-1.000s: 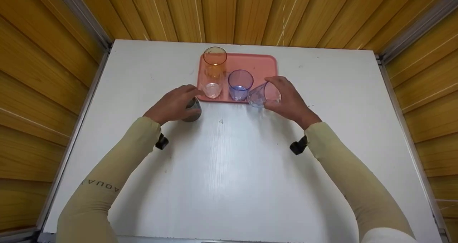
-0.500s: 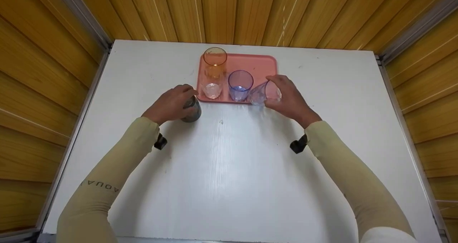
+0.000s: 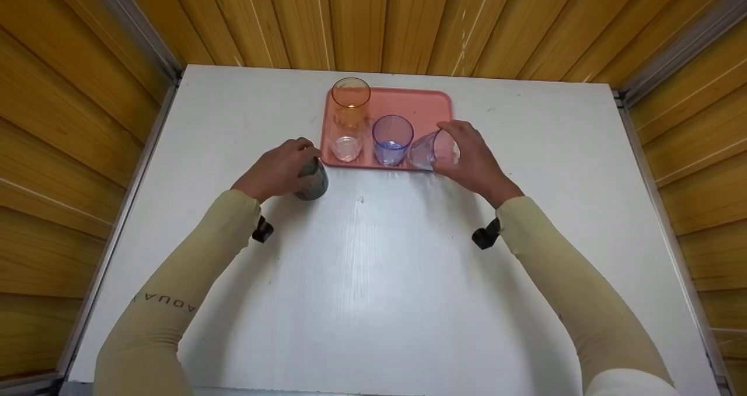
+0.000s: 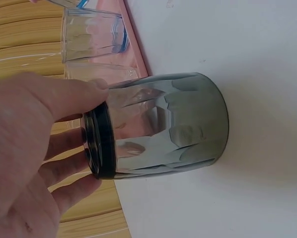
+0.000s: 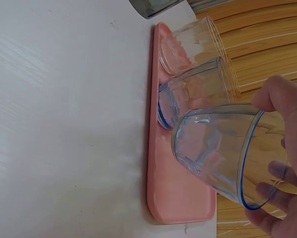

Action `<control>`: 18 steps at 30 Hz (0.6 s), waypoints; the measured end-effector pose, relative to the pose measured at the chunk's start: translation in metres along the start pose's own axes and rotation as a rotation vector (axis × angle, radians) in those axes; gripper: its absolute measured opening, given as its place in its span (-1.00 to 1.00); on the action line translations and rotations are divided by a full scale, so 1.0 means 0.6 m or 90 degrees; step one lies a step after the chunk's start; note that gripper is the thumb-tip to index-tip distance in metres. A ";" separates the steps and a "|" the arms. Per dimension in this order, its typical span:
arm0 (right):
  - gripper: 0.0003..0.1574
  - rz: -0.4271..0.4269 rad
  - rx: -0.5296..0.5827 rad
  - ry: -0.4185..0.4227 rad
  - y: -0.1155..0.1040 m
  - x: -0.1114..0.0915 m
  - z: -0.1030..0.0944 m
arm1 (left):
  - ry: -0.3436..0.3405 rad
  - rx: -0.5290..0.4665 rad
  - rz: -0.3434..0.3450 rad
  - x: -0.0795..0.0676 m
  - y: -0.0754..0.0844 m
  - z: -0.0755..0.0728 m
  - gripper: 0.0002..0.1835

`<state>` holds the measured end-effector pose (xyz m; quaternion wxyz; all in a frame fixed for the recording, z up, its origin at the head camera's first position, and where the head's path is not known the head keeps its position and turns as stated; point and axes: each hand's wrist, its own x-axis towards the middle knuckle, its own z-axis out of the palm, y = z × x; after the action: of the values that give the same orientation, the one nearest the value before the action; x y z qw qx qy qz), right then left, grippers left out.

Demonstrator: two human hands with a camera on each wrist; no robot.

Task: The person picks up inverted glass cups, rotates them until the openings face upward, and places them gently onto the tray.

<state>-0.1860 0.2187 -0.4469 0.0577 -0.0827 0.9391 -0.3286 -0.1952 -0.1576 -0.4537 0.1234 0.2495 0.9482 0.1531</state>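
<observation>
My left hand (image 3: pixel 273 171) grips a smoky grey glass (image 4: pixel 173 129) by its dark rim, just off the front left corner of the pink tray (image 3: pixel 421 101). In the left wrist view the glass's base points toward the white tabletop. My right hand (image 3: pixel 475 165) pinches a clear glass with a blue rim (image 5: pixel 213 144) between thumb and fingers. That glass tilts, mouth toward my palm, close over the tray's front right part. Beside it a blue-tinted glass (image 3: pixel 392 133) stands upright on the tray. A clear glass (image 3: pixel 347 149) and an amber glass (image 3: pixel 351 94) stand along the tray's left side.
The tray lies near the back of a white table (image 3: pixel 362 267). Slatted wooden walls (image 3: pixel 356 23) enclose the back and both sides, with metal frame posts at the corners. Black wrist cameras (image 3: pixel 485 235) sit under both sleeves.
My right hand has shifted slightly away from me and to the right with the blue-rimmed glass, which now overlaps the tray more. My left hand and the grey glass have hardly moved.
</observation>
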 end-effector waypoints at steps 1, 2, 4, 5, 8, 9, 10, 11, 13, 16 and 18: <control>-0.03 0.003 -0.001 0.000 0.000 0.001 0.000 | -0.003 0.000 -0.002 0.001 0.000 0.000 -0.40; -0.03 0.007 -0.002 0.000 0.000 0.002 0.000 | -0.005 0.000 -0.003 0.001 0.001 -0.001 -0.40; -0.02 0.015 0.000 0.001 0.000 0.003 0.001 | -0.007 -0.003 -0.007 0.003 0.001 -0.003 -0.40; -0.02 0.017 0.000 0.003 0.000 0.005 0.001 | -0.008 -0.004 -0.010 0.003 0.001 -0.004 -0.40; -0.01 0.029 -0.002 0.004 -0.001 0.008 0.002 | -0.008 -0.010 -0.019 0.005 0.001 -0.008 -0.41; -0.01 0.034 -0.003 0.004 -0.002 0.009 0.003 | -0.008 -0.012 -0.020 0.006 0.001 -0.009 -0.41; -0.01 0.036 -0.005 0.005 -0.002 0.010 0.003 | -0.009 -0.014 -0.023 0.007 0.001 -0.009 -0.41; 0.00 0.038 -0.007 0.006 -0.002 0.011 0.004 | -0.009 -0.016 -0.024 0.007 0.001 -0.010 -0.42; 0.00 0.044 -0.014 0.007 -0.002 0.013 0.005 | -0.011 -0.020 -0.027 0.009 0.001 -0.010 -0.42; 0.00 0.044 -0.020 0.013 -0.003 0.015 0.007 | -0.012 -0.025 -0.033 0.011 0.001 -0.010 -0.44; 0.00 0.040 -0.021 0.018 -0.003 0.017 0.008 | -0.010 -0.026 -0.035 0.012 0.001 -0.010 -0.44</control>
<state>-0.1949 0.2122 -0.4501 0.0537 -0.0493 0.9471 -0.3125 -0.2025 -0.1547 -0.4490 0.1400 0.2221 0.9503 0.1671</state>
